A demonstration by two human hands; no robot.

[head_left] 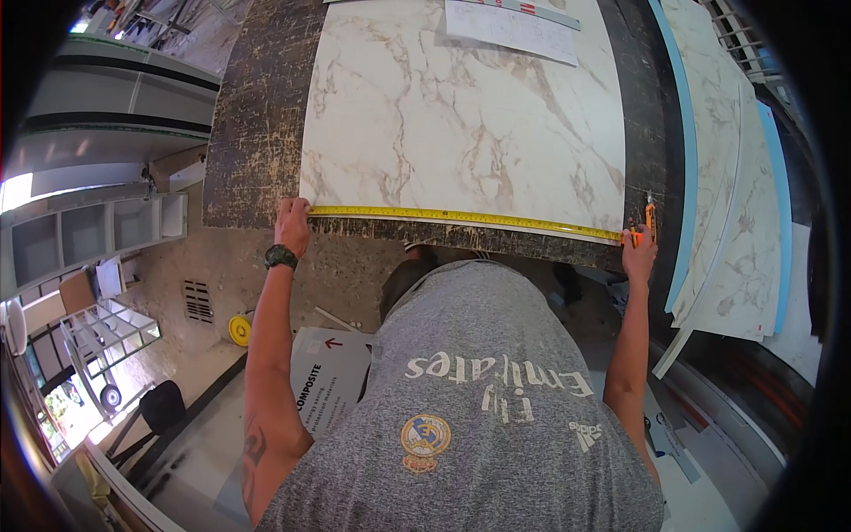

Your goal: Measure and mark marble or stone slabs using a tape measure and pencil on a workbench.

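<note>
A yellow tape measure (452,215) is stretched along the near edge of a white marble-patterned panel (470,115). My left hand (292,223) pinches the blade's end at the panel's near left corner. At the near right corner, my right hand (638,257) grips the other end of the tape, where a bit of orange shows by the fingers. An orange tool with a slim metal tip (651,215), perhaps a utility knife, stands out just beyond that hand. Whether the fingers hold it too, I cannot tell. The panel lies on a dark, scratched worktable (253,124).
A paper sheet (514,34) and a metal ruler (532,11) lie on the panel's far part. More marble-patterned panels (722,177) with blue edges stand at the right. Grey shelving frames (97,235) are at the left. A yellow round object (240,331) sits on the floor.
</note>
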